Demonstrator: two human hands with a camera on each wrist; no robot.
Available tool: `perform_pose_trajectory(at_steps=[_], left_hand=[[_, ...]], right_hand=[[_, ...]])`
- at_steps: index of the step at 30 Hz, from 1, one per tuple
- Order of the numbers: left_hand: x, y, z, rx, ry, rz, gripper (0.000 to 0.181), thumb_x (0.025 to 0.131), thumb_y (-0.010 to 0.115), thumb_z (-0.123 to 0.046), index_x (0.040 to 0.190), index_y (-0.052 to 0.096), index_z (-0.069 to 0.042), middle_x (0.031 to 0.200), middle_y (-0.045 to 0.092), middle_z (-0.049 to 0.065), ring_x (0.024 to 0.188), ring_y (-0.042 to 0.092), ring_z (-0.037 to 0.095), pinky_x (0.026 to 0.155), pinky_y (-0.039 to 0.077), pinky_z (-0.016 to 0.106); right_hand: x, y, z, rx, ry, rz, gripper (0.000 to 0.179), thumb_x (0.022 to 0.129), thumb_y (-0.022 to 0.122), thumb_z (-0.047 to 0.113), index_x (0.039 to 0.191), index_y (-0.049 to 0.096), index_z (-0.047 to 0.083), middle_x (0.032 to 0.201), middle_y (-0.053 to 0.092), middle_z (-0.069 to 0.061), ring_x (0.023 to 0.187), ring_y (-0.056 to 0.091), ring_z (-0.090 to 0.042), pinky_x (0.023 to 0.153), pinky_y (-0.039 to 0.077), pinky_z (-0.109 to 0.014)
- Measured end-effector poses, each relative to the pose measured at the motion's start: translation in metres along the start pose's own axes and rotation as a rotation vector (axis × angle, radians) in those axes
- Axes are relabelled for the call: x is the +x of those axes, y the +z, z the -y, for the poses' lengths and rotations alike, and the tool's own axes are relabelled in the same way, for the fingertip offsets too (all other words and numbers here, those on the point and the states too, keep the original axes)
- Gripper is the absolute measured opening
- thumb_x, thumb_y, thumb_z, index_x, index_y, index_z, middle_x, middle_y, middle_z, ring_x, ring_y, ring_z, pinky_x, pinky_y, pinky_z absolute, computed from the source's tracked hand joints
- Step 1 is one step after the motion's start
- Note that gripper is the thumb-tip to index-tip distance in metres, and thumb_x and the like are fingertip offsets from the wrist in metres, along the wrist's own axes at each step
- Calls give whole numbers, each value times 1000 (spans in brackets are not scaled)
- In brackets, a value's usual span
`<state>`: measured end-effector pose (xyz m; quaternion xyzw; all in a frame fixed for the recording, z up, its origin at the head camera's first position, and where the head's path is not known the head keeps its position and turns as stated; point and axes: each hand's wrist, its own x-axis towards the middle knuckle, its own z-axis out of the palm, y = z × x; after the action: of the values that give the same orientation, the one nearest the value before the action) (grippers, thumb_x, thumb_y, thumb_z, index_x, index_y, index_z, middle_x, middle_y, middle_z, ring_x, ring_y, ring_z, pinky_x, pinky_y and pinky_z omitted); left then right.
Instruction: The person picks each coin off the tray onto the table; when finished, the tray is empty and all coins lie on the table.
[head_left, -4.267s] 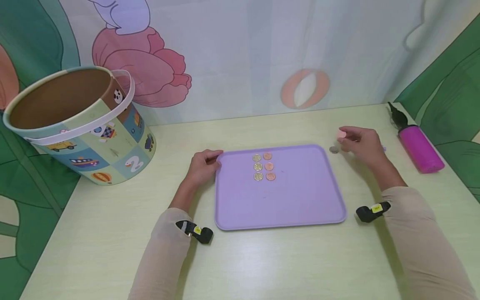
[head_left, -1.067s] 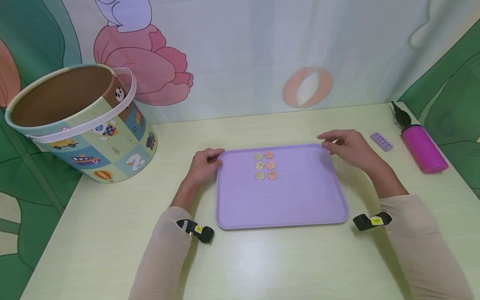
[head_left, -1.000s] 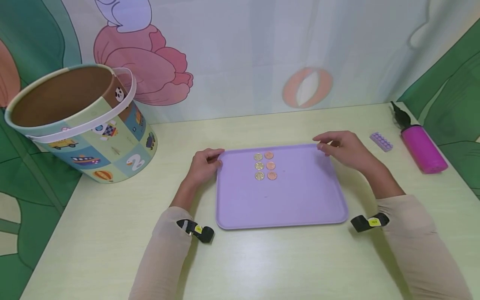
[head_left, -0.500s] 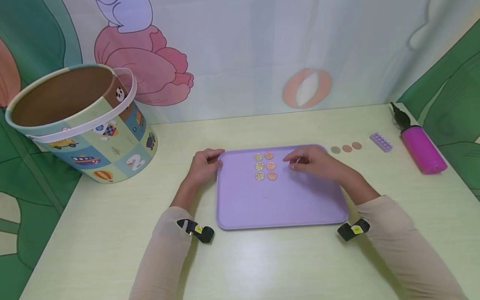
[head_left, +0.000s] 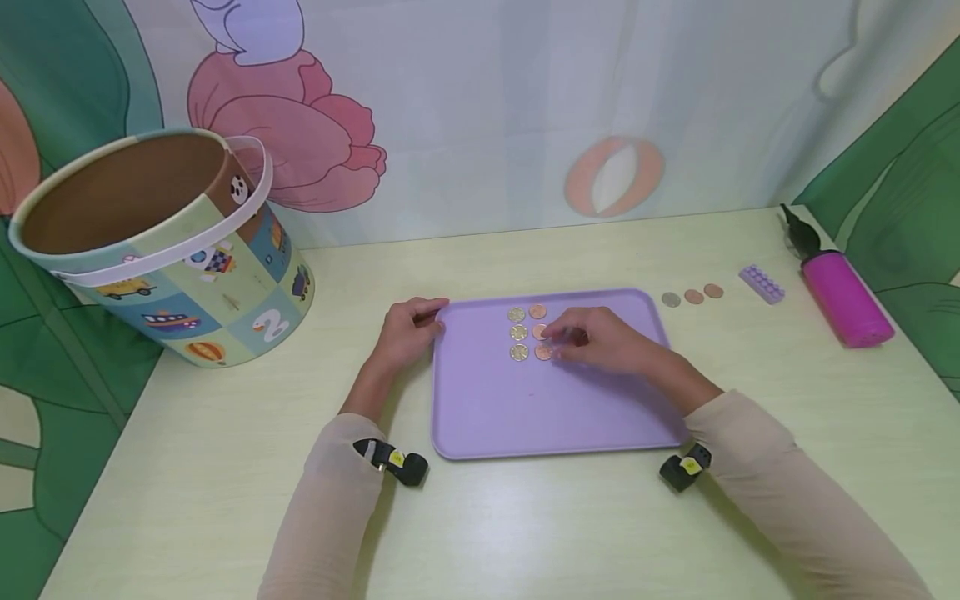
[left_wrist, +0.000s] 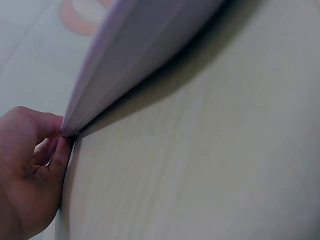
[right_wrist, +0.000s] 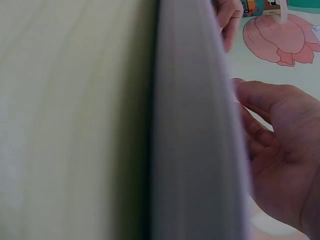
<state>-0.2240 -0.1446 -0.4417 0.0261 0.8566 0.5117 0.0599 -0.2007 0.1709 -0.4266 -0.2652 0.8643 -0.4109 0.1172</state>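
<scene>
A purple tray [head_left: 555, 417] lies on the table, its upper left corner pinched by my left hand [head_left: 405, 337]. The left wrist view shows thumb and fingers of that hand at the tray's rim [left_wrist: 82, 100]. On the tray are two columns of coins: gold coins [head_left: 518, 332] on the left, copper coins [head_left: 537, 311] on the right. My right hand [head_left: 607, 342] hovers over the tray, fingers loosely bent, thumb and forefinger apart. Its fingertips overlap the middle and lower copper coins in the head view. In the right wrist view, the tray's side hides the coins.
Right of the tray lie a silver coin [head_left: 671, 299] and two copper coins [head_left: 693, 297] in a row. Beyond them are a small purple studded block [head_left: 762, 284] and a magenta pump [head_left: 847, 300] with black nozzle. A patterned bucket [head_left: 217, 283] stands far left.
My right hand, earlier pinching a copper coin right of the tray, has moved left over the tray to the copper column. Three coins now show on the table there. My left hand stays put.
</scene>
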Motion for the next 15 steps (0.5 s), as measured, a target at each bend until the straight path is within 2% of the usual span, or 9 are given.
perform_pose_trajectory(at_steps=[6, 15], left_hand=[[-1, 0, 0, -1, 4, 1, 41, 93, 60, 5, 133, 65, 1, 133, 65, 23, 128, 61, 32, 112, 51, 42], [-1, 0, -1, 1, 0, -3, 40, 93, 60, 4, 133, 65, 1, 132, 65, 23, 128, 61, 33, 112, 51, 42]], right_hand=[[2, 7, -4, -10, 7, -48, 27, 83, 79, 3, 110, 75, 0, 95, 73, -13, 74, 53, -9, 66, 44, -14], [3, 12, -6, -42, 3, -65, 27, 83, 81, 7, 108, 76, 1, 95, 73, -11, 75, 54, -7, 67, 45, -15]])
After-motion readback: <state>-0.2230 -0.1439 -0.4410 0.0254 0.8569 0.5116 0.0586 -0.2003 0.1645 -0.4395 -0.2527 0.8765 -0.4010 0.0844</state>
